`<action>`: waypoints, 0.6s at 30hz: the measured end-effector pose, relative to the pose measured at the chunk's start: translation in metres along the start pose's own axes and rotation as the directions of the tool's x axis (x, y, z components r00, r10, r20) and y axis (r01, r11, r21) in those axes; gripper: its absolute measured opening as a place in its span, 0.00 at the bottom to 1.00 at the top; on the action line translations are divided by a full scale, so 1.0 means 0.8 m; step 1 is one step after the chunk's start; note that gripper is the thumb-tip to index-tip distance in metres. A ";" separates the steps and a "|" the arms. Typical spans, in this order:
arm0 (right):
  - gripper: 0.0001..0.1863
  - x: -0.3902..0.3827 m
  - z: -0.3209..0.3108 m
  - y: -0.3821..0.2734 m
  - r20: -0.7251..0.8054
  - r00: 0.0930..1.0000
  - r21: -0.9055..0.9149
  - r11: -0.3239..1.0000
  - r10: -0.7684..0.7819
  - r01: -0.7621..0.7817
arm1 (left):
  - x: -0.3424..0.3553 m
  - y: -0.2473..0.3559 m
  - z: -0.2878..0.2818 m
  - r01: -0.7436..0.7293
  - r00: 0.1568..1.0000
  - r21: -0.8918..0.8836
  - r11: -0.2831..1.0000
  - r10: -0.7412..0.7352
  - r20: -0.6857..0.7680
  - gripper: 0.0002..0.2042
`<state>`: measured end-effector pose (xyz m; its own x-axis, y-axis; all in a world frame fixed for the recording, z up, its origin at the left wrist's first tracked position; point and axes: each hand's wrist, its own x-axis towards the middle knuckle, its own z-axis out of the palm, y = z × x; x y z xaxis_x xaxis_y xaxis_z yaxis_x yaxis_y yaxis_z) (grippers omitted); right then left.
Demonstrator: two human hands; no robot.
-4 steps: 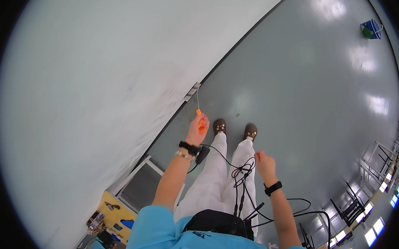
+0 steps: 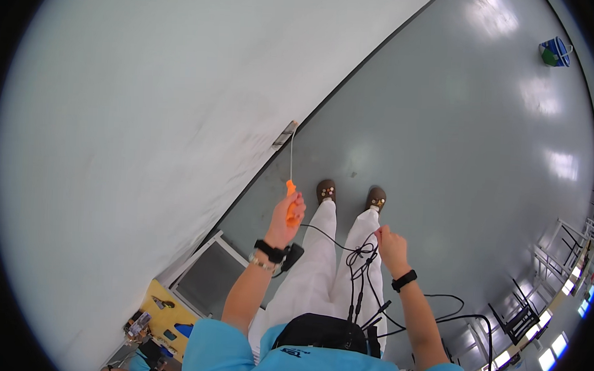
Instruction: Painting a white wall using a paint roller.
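My left hand (image 2: pixel 285 219) is wrapped round the orange handle of a screwdriver (image 2: pixel 291 193). Its long thin shaft points away from me toward a pale rectangular wall plate with dark slots (image 2: pixel 284 135), low on the white wall. The tip lies over the plate's far end; whether they touch I cannot tell. My right hand (image 2: pixel 392 248) is closed in front of my right leg, fingertips pressed together. What it holds, if anything, is too small to see. Black cables (image 2: pixel 361 256) hang in a tangled bundle beside it, from the black pouch (image 2: pixel 327 334) at my waist.
The wall (image 2: pixel 160 120) rises on my left, with a dark skirting (image 2: pixel 344 80) along the grey floor (image 2: pixel 444 145). A white-framed grey panel (image 2: pixel 215 275) and a yellow table (image 2: pixel 155 312) stand lower left. A blue bucket (image 2: pixel 555 52) sits far right; a black chair (image 2: pixel 520 318) is lower right.
My left hand has drawn back slightly toward me with the screwdriver, and more of the shaft shows. The right hand has shifted only a little.
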<state>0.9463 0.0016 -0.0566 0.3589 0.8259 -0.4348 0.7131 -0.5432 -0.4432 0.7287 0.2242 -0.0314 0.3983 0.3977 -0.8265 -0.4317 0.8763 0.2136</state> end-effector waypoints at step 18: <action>0.11 -0.012 0.002 0.026 0.099 0.982 0.005 0.987 -0.161 0.161 | -0.255 -0.042 -0.005 -0.275 0.956 0.108 0.955 0.284 -0.073 0.10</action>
<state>0.9565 -0.0179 -0.0626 0.1785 0.8834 -0.4332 0.7587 -0.4040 -0.5111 0.6585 0.1121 0.1279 0.1996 0.6092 -0.7675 -0.4345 0.7570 0.4879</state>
